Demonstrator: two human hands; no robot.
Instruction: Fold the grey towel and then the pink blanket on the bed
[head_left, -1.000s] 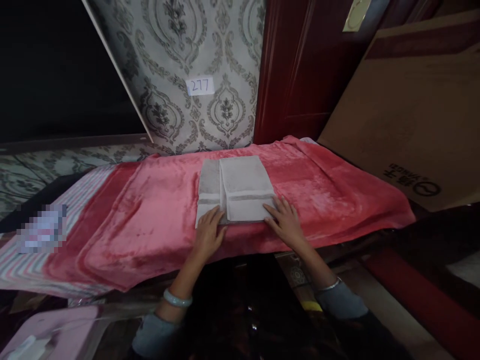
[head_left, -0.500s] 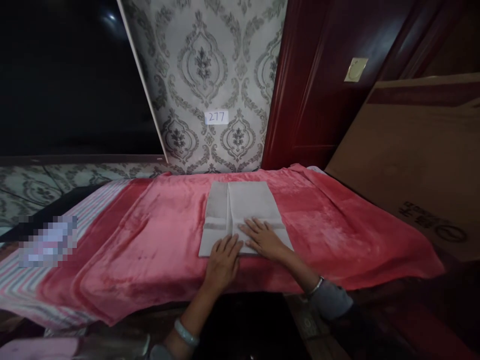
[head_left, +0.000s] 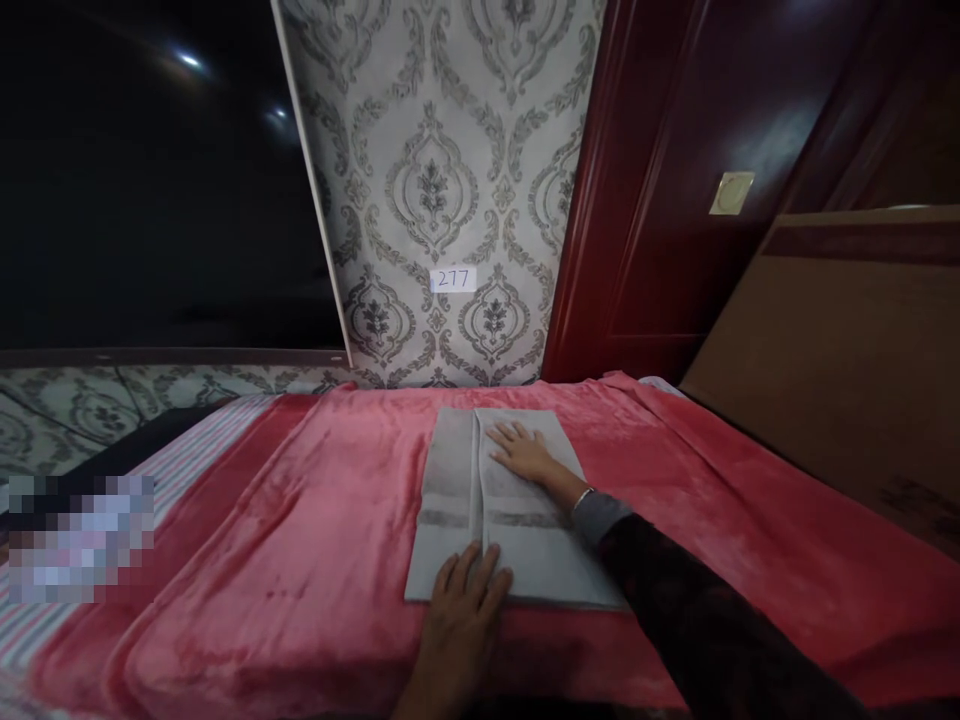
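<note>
Resting palm-down, fingers apart, one left hand (head_left: pixel 461 612) at the near edge and one right hand (head_left: pixel 526 456) farther up touch a single folded gray cloth (head_left: pixel 444 548), lying on one pink blanket (head_left: pixel 337 545) below one white wall label (head_left: pixel 454 279).

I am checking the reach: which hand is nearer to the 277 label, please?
The right hand. It rests on the far part of the gray cloth, below the wall label and slightly right; the left hand is farther away, at the cloth's near edge.
</note>
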